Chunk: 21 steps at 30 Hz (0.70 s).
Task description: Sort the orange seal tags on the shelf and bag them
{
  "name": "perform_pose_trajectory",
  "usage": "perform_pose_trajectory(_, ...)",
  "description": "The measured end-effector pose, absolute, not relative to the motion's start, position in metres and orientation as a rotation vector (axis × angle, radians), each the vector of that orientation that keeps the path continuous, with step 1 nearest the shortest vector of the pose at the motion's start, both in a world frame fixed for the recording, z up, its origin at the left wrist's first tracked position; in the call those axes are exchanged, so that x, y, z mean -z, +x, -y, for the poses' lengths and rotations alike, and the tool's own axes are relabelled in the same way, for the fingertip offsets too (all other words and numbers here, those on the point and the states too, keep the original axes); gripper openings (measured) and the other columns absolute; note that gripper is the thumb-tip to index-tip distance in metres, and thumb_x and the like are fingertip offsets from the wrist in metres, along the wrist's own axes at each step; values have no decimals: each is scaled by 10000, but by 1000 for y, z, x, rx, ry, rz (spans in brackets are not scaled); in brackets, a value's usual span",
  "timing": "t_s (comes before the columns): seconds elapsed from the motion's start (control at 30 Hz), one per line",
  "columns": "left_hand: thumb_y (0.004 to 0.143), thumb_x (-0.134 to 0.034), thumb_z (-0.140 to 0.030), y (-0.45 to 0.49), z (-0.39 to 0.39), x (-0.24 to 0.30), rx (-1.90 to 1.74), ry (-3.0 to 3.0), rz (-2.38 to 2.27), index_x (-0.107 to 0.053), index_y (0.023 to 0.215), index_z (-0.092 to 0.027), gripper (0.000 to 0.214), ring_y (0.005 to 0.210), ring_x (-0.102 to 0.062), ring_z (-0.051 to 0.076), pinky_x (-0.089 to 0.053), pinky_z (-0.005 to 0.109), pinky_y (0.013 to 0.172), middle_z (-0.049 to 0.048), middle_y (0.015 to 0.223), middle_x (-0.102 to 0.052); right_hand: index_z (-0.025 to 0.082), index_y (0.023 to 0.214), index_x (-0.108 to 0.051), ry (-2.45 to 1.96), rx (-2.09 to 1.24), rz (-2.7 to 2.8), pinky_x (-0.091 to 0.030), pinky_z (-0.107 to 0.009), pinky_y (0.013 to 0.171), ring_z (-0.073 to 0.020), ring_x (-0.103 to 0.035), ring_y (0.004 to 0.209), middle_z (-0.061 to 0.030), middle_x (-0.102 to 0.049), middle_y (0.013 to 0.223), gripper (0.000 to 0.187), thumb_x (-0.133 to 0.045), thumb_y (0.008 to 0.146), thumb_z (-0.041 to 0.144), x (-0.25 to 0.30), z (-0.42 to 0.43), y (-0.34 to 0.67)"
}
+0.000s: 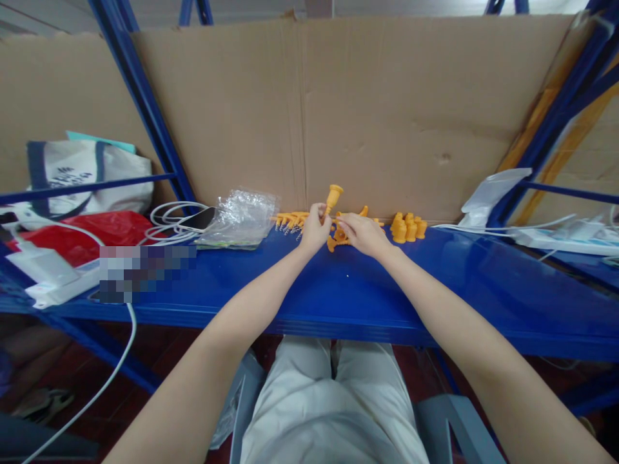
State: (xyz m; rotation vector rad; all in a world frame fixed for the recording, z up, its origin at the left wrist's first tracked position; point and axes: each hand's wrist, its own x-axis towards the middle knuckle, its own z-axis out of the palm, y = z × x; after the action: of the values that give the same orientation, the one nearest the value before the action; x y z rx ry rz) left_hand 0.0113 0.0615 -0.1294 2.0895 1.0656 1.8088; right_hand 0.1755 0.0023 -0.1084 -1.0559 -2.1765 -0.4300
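My left hand [316, 227] is closed round the narrow lower part of a yellow-orange plastic piece [333, 197], whose wider flanged end points up. Close beside it, my right hand [363, 233] has its fingers bent together over loose yellow-orange plastic parts [338, 241]; what is between its fingertips is hidden. A row of yellow-orange parts with small metal chains [290, 223] lies left of my hands. To the right, several yellow-orange, knobbly plastic pieces [407, 227] stand in a group.
Clear plastic bags [242, 216] lie at left, near a coiled white cable [164, 219], a red bag [109, 235] and a white power strip [62, 283]. A cardboard wall [387, 116] stands behind the blue shelf [348, 296]. Blue posts [145, 103] rise at both sides.
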Motion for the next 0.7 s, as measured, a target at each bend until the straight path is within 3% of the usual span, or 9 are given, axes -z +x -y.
perform_pose_trajectory(0.13, 848, -485, -92, 6, -62, 131, -1690, 2395, -1178, -547, 1113, -198, 292, 1051, -629, 244, -486, 436, 961, 106, 1104, -676, 182, 1466, -465, -1166, 436, 1928, -515, -461, 987, -281, -604, 1241, -175, -598, 1392, 506, -293, 1045, 404, 105, 1, 178)
perform_pose_trajectory(0.27, 845, -454, -67, 11, -54, 131, -1519, 2659, -1100, -567, 1106, -196, 312, 1074, -617, 261, -476, 477, 1003, 111, 1120, -681, 160, 1494, -413, -1170, 484, 1795, -476, -495, 1035, -304, -520, 1333, -201, -524, 1462, 556, -266, 1038, 441, 103, -2, 183)
perform_pose_trajectory(0.33, 850, -438, -44, 15, -48, 130, -1416, 2775, -1034, -570, 1090, -189, 310, 1081, -613, 259, -462, 483, 1028, 110, 1105, -678, 143, 1397, -515, -1208, 475, 1797, -471, -476, 1026, -301, -551, 1286, -206, -583, 1384, 531, -260, 1039, 441, 102, -5, 186)
perform_pose_trajectory(0.4, 856, -430, -29, 18, -43, 129, -1324, 2855, -1009, -571, 1090, -177, 311, 1078, -611, 261, -453, 491, 1042, 114, 1085, -671, 144, 1176, -645, -1270, 432, 1873, -483, -434, 975, -285, -628, 1133, -189, -683, 1185, 494, -256, 1042, 418, 102, -8, 188)
perform_pose_trajectory(0.5, 867, -428, -30, 18, -40, 129, -1239, 2916, -1015, -574, 1110, -168, 315, 1071, -608, 266, -460, 494, 1032, 122, 1087, -664, 173, 856, -657, -1332, 366, 2016, -482, -370, 884, -245, -654, 906, -141, -711, 911, 438, -296, 1031, 347, 102, -10, 191)
perform_pose_trajectory(0.7, 920, -448, -134, 9, -41, 127, -1224, 2980, -951, -585, 1120, -187, 248, 1064, -607, 250, -483, 471, 1000, 108, 1128, -664, 188, 761, -612, -1350, 344, 2032, -451, -314, 778, -212, -623, 809, -102, -689, 851, 347, -379, 1000, 286, 98, -7, 194)
